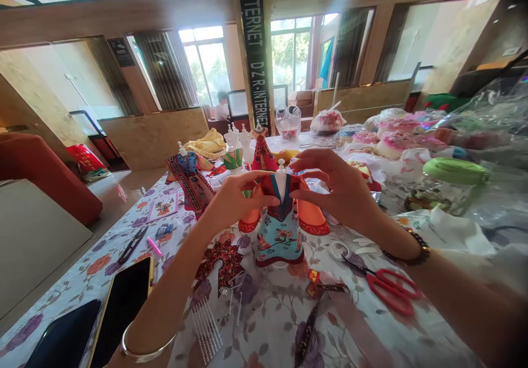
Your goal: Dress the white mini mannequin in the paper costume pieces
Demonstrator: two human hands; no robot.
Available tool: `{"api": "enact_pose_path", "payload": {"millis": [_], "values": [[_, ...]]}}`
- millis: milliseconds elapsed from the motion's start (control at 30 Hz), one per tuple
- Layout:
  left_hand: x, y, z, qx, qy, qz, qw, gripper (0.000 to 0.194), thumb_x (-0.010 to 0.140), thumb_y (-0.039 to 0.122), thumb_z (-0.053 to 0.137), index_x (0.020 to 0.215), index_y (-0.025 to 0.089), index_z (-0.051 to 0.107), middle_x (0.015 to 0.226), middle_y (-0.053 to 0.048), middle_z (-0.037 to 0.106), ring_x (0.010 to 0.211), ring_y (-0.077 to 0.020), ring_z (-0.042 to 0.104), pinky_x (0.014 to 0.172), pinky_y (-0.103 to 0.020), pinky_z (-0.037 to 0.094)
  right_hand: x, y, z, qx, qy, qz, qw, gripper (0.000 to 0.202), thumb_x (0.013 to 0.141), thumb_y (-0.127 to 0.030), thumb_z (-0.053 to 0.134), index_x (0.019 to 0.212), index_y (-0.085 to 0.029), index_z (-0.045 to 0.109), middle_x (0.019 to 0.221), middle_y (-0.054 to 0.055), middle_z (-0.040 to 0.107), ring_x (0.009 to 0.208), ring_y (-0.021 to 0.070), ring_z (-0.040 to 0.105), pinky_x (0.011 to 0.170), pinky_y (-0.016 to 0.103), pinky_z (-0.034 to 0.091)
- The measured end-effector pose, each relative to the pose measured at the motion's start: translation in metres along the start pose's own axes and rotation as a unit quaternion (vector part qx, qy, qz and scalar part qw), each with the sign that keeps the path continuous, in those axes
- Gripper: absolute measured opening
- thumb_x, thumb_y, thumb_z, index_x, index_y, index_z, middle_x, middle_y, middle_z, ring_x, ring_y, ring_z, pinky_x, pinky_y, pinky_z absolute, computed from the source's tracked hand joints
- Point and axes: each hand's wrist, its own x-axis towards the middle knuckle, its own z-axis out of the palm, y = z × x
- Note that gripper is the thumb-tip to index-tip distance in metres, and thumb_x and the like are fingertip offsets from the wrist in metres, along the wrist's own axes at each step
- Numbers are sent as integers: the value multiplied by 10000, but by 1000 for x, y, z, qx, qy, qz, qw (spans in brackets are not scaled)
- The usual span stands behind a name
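Note:
A small white dress-form figure wears a doll's robe (281, 240) with a light blue flowered skirt, a teal collar and wide orange sleeves. It stands upright on the flowered tablecloth. My left hand (243, 195) pinches the robe's left shoulder between thumb and fingers. From the other side, my right hand (330, 189) grips the right shoulder the same way. The white neck knob (281, 164) shows above the collar. In front of the figure lie a dark red patterned cut-out (220, 261), strips of pearl beads (207, 329) and patterned fabric scraps (325, 285).
Red-handled scissors (394, 290) and a white ring (339, 250) lie at right. Thread snips (132, 245), a pink pen (154, 246) and two phones (121, 307) are at left. Behind stand other dressed figures (190, 178). Plastic bags and a green-lidded jar (451, 178) crowd the right.

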Motion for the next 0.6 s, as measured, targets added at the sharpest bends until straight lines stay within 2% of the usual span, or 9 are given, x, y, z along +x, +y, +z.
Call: {"api": "enact_pose_path", "payload": {"millis": [67, 133, 267, 333, 467, 600], "values": [[0, -4, -3, -18, -26, 17, 999, 567, 606, 340, 800, 1143, 261, 637, 1045, -33, 692, 940, -203, 625, 868, -358, 488, -1, 1, -2, -4, -20, 5, 1000, 506, 667, -324, 779, 1099, -292, 516, 1116, 9, 624, 1089, 199, 588, 892, 381, 536], [-2, -9, -4, -31, -49, 26, 998, 661, 582, 304, 814, 1203, 273, 593, 1110, -38, 674, 1016, -220, 616, 909, -366, 483, -2, 4, -4, -20, -58, 24, 998, 587, 652, -354, 787, 1152, -289, 486, 1152, 29, 611, 1113, 216, 577, 904, 397, 529], [-5, -19, -7, -36, -64, -6, 997, 687, 606, 269, 798, 1248, 276, 554, 1104, -45, 674, 971, -210, 640, 821, -327, 531, -6, 8, -7, -79, -117, 70, 988, 621, 703, -317, 732, 1237, -285, 416, 1173, 64, 598, 877, 195, 660, 798, 392, 558], [-5, -19, -12, -39, -49, -13, 998, 649, 620, 266, 789, 1230, 275, 566, 1084, -46, 682, 906, -198, 656, 757, -306, 547, -5, 7, -11, -111, -124, 79, 983, 572, 745, -269, 677, 1248, -279, 406, 1174, 78, 607, 787, 180, 670, 744, 374, 558], [-4, -8, -26, -17, 14, 15, 1000, 524, 635, 291, 785, 1136, 258, 637, 1103, -47, 684, 895, -191, 659, 780, -295, 542, 0, -1, -23, -141, -101, 87, 981, 504, 777, -239, 621, 1242, -257, 428, 1075, 63, 669, 838, 201, 689, 720, 344, 551], [-3, 6, -33, 94, 54, 38, 993, 379, 687, 279, 742, 1063, 265, 689, 1072, -27, 707, 955, -210, 650, 853, -321, 514, 4, -11, -34, -148, -77, 75, 983, 473, 791, -235, 612, 1238, -250, 459, 1010, 43, 695, 864, 195, 694, 734, 325, 553]]}}
